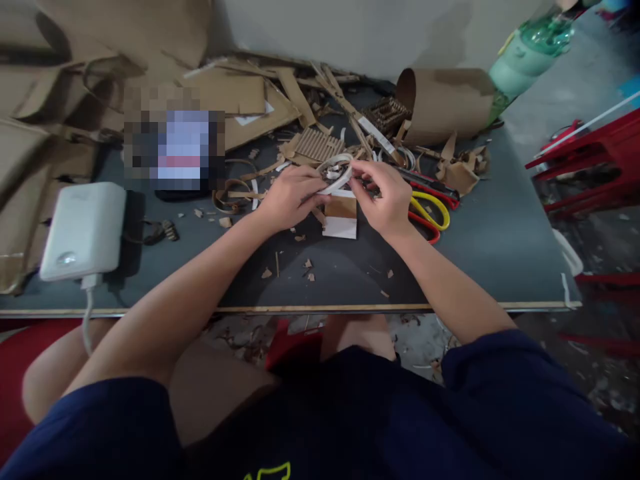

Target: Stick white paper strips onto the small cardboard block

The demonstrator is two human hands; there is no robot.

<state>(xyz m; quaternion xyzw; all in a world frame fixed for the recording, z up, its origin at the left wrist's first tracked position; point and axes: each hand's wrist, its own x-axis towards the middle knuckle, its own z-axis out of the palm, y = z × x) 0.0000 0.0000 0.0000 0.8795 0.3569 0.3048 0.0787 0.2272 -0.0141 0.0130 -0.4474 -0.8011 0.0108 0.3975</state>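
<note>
Both hands are raised over the middle of the dark table, a short gap apart. Between them is a curled white strip (340, 180), bent into a loop. My left hand (291, 198) has its fingers closed on the strip's left side. On the right side, my right hand (384, 197) pinches the same strip between thumb and fingers. Just below the loop is a small white and brown cardboard piece (341, 227). Scissors with yellow and red handles (431, 211) lie right beside my right hand.
A white power bank (86, 230) with a cable and a blurred phone (181, 147) are at the left. Cardboard scraps (240, 93) cover the back. A cardboard tube (450, 105) and a green bottle (530, 57) lie back right. The table's front edge (320, 309) runs below my forearms.
</note>
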